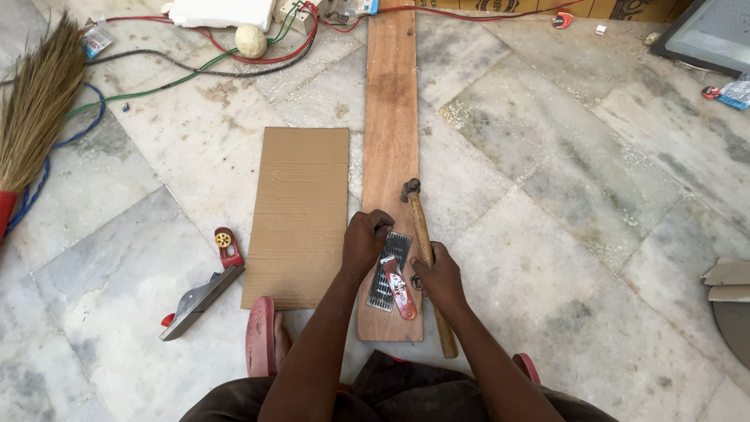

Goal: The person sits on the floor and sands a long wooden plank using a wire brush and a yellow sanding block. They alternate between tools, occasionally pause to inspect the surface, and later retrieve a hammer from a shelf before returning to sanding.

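The left hand (pixel 366 238) is curled, its fingertips pressed down on the top end of a flat, ridged grey metal strip (pixel 388 271) that lies on a long brown wooden plank (pixel 390 117). A small red-and-white packet (pixel 398 287) is seen resting on the lower part of that strip. The right hand (pixel 440 275) is closed around the pale wooden handle of a hammer (pixel 424 242), whose dark metal head is laid on the plank just above the strip, the handle's end reaching past the plank's near edge.

The plank is laid on a grey-white marble floor (pixel 562 156). Just beside it on the left, a rectangular sheet of brown cardboard (pixel 299 211) is spread flat. Further left, a grey metal hand plane with red parts (pixel 205 291) is set down. A straw broom (pixel 35 101) is seen at the far left, with red, green and blue cables (pixel 195 66) near the top. A red sandal (pixel 260 336) is worn on the person's foot by the cardboard.
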